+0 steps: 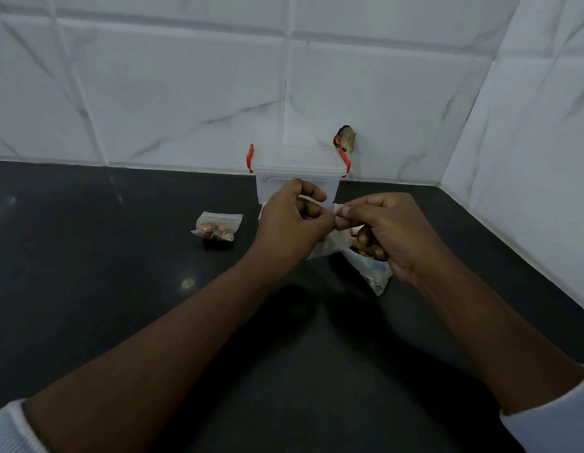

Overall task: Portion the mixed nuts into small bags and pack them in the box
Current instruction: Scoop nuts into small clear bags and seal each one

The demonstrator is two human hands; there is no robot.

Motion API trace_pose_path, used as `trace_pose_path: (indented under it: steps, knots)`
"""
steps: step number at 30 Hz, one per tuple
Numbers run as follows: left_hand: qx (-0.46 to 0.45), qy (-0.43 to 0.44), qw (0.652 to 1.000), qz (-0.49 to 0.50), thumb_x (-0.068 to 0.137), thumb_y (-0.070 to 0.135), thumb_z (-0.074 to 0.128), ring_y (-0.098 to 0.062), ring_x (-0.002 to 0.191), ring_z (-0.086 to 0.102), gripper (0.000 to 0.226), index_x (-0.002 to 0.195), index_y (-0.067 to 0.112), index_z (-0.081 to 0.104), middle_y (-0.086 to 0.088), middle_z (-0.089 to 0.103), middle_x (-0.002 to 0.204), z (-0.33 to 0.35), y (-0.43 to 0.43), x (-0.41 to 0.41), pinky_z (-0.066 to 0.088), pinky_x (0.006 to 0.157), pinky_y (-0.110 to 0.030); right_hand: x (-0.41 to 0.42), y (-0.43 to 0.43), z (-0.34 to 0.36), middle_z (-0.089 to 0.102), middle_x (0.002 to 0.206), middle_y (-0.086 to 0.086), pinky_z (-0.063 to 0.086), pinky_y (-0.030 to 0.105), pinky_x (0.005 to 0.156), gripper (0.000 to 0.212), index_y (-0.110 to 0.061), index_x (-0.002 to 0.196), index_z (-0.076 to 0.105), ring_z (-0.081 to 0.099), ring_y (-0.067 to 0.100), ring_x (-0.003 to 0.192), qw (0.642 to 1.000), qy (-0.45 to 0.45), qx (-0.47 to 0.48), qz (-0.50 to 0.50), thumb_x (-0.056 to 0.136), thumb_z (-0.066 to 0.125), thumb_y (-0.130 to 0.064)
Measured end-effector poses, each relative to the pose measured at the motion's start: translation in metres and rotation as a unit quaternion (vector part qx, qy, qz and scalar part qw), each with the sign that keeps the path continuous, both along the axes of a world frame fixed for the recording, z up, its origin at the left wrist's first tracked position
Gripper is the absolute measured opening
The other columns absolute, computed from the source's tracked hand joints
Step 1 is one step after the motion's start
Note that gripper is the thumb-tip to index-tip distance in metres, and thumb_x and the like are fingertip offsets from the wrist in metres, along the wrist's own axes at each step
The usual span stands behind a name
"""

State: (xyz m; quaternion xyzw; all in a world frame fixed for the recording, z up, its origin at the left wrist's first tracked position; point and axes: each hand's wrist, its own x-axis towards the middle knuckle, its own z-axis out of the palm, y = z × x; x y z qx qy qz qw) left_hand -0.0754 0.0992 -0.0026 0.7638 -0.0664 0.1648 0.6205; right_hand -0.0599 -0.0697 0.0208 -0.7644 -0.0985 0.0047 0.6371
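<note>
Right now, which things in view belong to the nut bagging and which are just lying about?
Job: small bag, pinched at its top by left hand and right hand; filled bag on the counter; big nut bag under the right hand; clear box with red clips.
Lying about: brown scrap against the wall behind the box.

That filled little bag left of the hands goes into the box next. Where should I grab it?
Pinch the small bag by its flat top strip at the far edge, coming from above: the nuts bulge at the near end, so it should hang steady.
</note>
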Motion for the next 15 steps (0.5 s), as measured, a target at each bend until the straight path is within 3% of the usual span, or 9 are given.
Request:
trace_pose_path:
  steps: [3,5,7,11,13,15]
  knots:
    - [-0.021,0.007,1.000,-0.002,0.085,0.007,0.079,-0.016,0.078,0.075,0.029,0.107,0.015,0.062,-0.005,0.076,0.084,0.000,0.001,0.001,0.062,0.071,-0.033,0.002,-0.002,-0.002,0.076,0.077,0.007,0.041,0.025,0.042,0.014,-0.012,0.089,0.081,0.052,0.014,0.044,0.992,-0.075,-0.099,-0.016,0.093,0.067,-0.010]
    - [-0.036,0.004,0.999,-0.003,0.086,0.004,0.077,-0.019,0.077,0.075,0.027,0.106,0.014,0.062,-0.008,0.076,0.083,0.000,0.001,0.002,0.062,0.071,-0.033,0.003,-0.003,-0.002,0.075,0.073,-0.001,0.050,0.023,0.044,0.017,-0.021,0.095,0.082,0.059,0.011,0.044,0.961,-0.159,-0.227,-0.015,0.094,0.067,-0.012]
    - [-0.039,0.005,0.999,-0.002,0.087,0.003,0.076,-0.021,0.077,0.075,0.026,0.106,0.013,0.062,-0.009,0.076,0.083,0.000,0.000,0.001,0.063,0.072,-0.036,0.004,-0.004,-0.004,0.074,0.069,-0.005,0.055,0.023,0.048,0.020,-0.022,0.101,0.081,0.062,0.005,0.046,0.935,-0.203,-0.292,0.008,0.094,0.066,-0.011]
    - [-0.013,-0.017,0.999,-0.028,0.089,0.004,0.069,-0.020,0.095,0.070,0.024,0.110,0.016,0.064,-0.005,0.073,0.101,0.001,0.001,-0.001,0.060,0.084,-0.039,0.007,-0.005,-0.004,0.068,0.056,-0.006,0.049,0.021,0.046,0.019,-0.016,0.099,0.081,0.056,0.003,0.041,0.960,-0.162,-0.229,0.011,0.092,0.067,-0.006]
    - [0.120,-0.062,0.990,-0.037,0.086,0.025,0.068,-0.016,0.116,0.056,0.038,0.123,0.023,0.059,0.005,0.061,0.124,-0.001,0.006,-0.002,0.051,0.093,-0.035,0.008,-0.004,-0.004,0.063,0.051,-0.005,0.041,0.017,0.041,0.018,-0.011,0.101,0.079,0.049,0.005,0.037,0.983,-0.105,-0.150,0.010,0.092,0.066,-0.002]
    - [0.331,-0.091,0.939,-0.017,0.078,0.056,0.065,-0.015,0.139,0.032,0.073,0.144,0.033,0.044,0.011,0.040,0.147,-0.006,0.011,-0.001,0.030,0.107,-0.038,0.007,-0.002,-0.004,0.064,0.060,0.011,0.035,0.018,0.040,0.018,-0.007,0.103,0.078,0.043,0.010,0.039,0.993,-0.074,-0.084,0.024,0.093,0.065,0.001]
